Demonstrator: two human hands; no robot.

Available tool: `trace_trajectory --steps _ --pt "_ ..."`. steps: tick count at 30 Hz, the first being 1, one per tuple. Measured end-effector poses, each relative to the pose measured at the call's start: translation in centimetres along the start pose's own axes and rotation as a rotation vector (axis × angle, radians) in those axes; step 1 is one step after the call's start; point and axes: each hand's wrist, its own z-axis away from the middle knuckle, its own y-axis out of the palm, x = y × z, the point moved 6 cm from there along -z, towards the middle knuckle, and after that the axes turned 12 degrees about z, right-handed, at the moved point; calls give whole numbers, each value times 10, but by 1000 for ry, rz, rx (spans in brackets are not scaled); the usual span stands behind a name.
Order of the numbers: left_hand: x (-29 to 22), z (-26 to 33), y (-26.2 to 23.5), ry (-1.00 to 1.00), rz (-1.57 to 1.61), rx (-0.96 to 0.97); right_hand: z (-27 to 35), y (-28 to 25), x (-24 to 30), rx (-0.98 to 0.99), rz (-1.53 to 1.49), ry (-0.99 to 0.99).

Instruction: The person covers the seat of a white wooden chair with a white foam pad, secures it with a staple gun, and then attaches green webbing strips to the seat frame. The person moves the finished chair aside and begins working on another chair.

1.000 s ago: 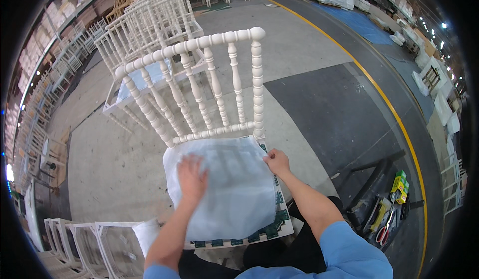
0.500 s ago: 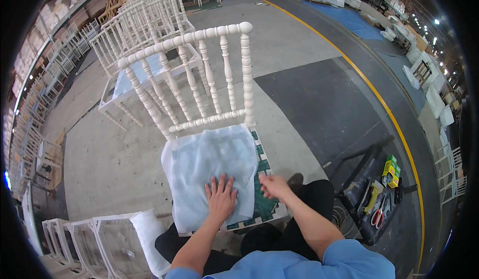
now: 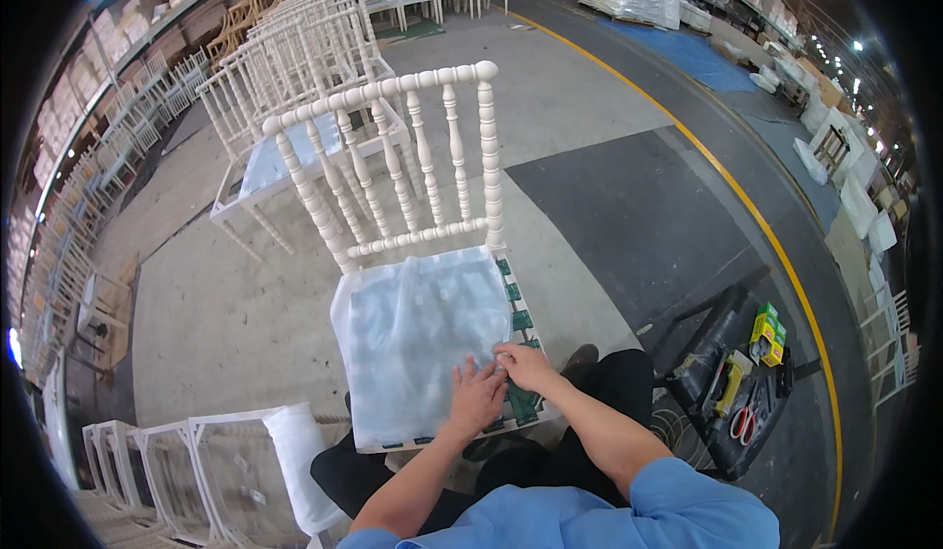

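Note:
In front of me stands a white spindle-back chair (image 3: 488,161) whose seat has green webbing (image 3: 522,323) along its right side and front. A thin, pale translucent fabric sheet (image 3: 417,303) covers most of the seat, with soft folds near the back. My left hand (image 3: 477,395) lies on the sheet near its right front part, fingers stretched out. Right beside it, my right hand (image 3: 525,366) is closed in a pinch at the sheet's right edge, above the webbing. The pinched bit itself is hidden by the fingers.
A low black stand (image 3: 722,377) on my right holds red-handled scissors (image 3: 744,425), a yellow-handled tool (image 3: 729,392) and a green-and-yellow box (image 3: 768,335). At my left is a white roll (image 3: 298,470) on white frames (image 3: 177,466). More white chairs (image 3: 295,68) stand behind.
My left hand has slid right across the sheet. My right hand has moved left to the sheet's edge, and the sheet now reaches farther right over the webbing.

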Motion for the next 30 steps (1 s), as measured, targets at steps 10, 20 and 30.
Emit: trace_trajectory --steps 10,20,30 --pt "7 26 -9 45 -34 -118 10 -9 -53 -56 -182 385" --pt "22 39 -2 -13 -7 -109 54 -10 -56 162 -335 578" --pt "161 135 -160 -823 22 -710 64 -28 -59 60 75 392"
